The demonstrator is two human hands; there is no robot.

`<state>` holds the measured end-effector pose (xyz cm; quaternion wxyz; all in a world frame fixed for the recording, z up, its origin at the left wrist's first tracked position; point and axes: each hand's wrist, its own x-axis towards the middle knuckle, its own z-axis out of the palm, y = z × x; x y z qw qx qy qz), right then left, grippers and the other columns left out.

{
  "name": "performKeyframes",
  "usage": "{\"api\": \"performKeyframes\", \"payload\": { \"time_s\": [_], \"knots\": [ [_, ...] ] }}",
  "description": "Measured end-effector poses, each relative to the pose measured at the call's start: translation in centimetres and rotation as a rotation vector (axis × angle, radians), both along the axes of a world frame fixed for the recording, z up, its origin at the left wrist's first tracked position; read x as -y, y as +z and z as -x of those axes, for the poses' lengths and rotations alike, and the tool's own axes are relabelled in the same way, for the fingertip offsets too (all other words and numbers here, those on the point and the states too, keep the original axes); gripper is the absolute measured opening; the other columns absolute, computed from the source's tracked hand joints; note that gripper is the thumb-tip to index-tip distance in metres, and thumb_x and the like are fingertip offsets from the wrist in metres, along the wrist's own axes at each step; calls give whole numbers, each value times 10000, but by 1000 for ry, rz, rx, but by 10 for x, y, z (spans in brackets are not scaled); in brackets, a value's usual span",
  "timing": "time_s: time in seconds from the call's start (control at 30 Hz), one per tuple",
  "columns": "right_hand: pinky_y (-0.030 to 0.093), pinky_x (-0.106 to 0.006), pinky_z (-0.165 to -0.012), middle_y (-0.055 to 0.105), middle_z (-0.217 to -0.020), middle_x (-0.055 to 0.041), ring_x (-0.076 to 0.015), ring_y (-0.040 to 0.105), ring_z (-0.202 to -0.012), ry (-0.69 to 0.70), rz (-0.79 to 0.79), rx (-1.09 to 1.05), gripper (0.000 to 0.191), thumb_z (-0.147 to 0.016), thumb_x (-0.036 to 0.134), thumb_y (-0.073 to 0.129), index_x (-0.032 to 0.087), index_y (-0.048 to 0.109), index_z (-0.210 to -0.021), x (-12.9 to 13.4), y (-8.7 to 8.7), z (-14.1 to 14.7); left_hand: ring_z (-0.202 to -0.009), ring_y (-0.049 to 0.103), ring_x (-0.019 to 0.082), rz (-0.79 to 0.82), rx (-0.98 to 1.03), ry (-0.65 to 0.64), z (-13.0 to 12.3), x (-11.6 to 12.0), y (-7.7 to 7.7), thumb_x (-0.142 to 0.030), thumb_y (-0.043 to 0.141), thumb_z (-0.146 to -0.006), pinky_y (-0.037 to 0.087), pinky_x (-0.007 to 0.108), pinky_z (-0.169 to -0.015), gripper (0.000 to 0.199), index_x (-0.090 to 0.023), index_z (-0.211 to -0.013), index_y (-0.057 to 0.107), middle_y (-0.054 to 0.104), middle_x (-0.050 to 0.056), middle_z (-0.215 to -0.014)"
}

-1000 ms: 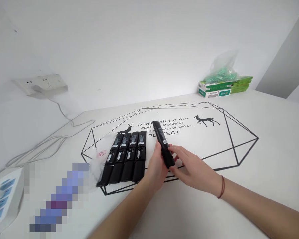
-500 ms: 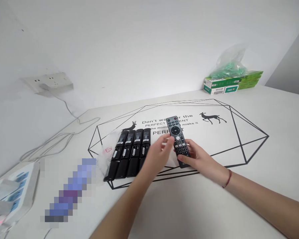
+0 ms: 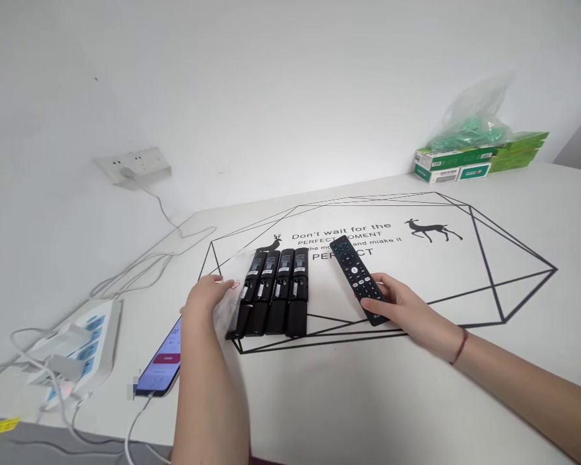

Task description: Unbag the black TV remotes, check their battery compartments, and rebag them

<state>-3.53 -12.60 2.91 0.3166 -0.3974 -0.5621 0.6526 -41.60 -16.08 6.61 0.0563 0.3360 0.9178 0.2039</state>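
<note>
My right hand (image 3: 392, 300) holds a dark remote control (image 3: 358, 278) by its lower end, buttons facing up, tilted with its top toward the left. Several black remotes (image 3: 275, 290) lie side by side on the printed mat, backs up, their battery compartments uncovered. Left of them is a clear plastic bag (image 3: 226, 310) with a red mark. My left hand (image 3: 213, 294) is at this bag, thumb extended over it and apart from the fingers; its other fingers are partly hidden. Beside the left forearm lies a phone (image 3: 167, 358) with a lit screen.
A white power strip (image 3: 101, 352) with plugs and cables stands at the left. Behind it is a wall socket (image 3: 135, 165) with a cable. Green and white boxes (image 3: 452, 165) under a plastic bag (image 3: 479, 123) sit at the back right.
My left hand has let go of the held remote and moved left past the row of remotes to the bag. The held remote has tilted further. The view has shifted left.
</note>
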Motion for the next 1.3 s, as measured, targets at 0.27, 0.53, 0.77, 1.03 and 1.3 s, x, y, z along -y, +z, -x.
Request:
{"api": "performKeyframes", "payload": {
  "time_s": [0.27, 0.53, 0.77, 1.03, 1.3],
  "knots": [
    [406, -263, -573, 613, -821, 3, -147, 560, -698, -23, 6, 2, 339, -741, 345, 658, 207, 556, -1034, 0, 0, 1, -869, 630, 229, -526, 308, 103, -42, -4, 32, -323, 606, -694, 481, 327, -742, 176, -180, -797, 612, 660, 63, -881],
    [360, -293, -613, 569, -666, 29, -164, 511, -658, 60, -84, 77, 284, -723, 220, 560, 209, 528, -1005, 5, 1, 4, -838, 684, 149, -1112, 1212, -21, -112, -36, 23, -220, 417, -918, 543, 285, -767, 107, -179, -896, 513, 678, 81, -1039],
    [330, -292, -585, 549, -616, 35, -158, 485, -611, 74, -40, 45, 277, -708, 209, 542, 198, 529, -984, 5, 1, 3, -935, 687, 180, -1080, 1429, -121, -149, -45, -3, -201, 476, -920, 539, 354, -861, 68, -202, -981, 507, 675, 77, -1087],
    [348, -277, -553, 551, -618, 35, -143, 503, -577, 44, 39, -63, 255, -698, 198, 554, 186, 532, -952, 2, -2, 2, -974, 680, 183, -1116, 1487, -153, -152, -43, -3, -163, 458, -925, 538, 365, -894, 203, -240, -1113, 470, 652, 79, -1159],
    [355, -265, -550, 543, -683, 31, -138, 516, -591, 48, 40, -113, 251, -699, 187, 558, 197, 558, -949, 2, -4, 0, -1029, 660, 175, -1242, 1549, -13, -143, -47, -3, -177, 407, -946, 554, 331, -853, 88, -223, -984, 472, 639, 113, -1198]
  ]
}}
